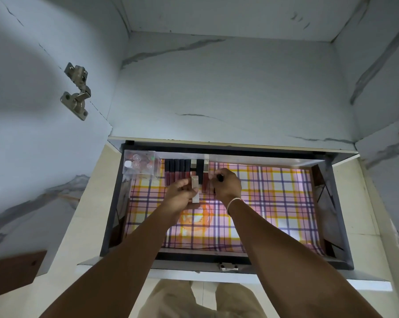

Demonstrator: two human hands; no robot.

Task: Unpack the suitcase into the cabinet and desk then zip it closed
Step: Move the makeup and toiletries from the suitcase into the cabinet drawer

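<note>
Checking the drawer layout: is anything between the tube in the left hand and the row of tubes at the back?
Nothing visible does. The pale tube in the left hand sits just before the row of dark tubes; the right hand works beside it.

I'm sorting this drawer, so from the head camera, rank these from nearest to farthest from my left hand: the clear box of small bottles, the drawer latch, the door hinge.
From the left hand:
1. Clear box, drawer's back-left corner.
2. Drawer latch, front edge, middle.
3. Door hinge, up on the left door.
</note>
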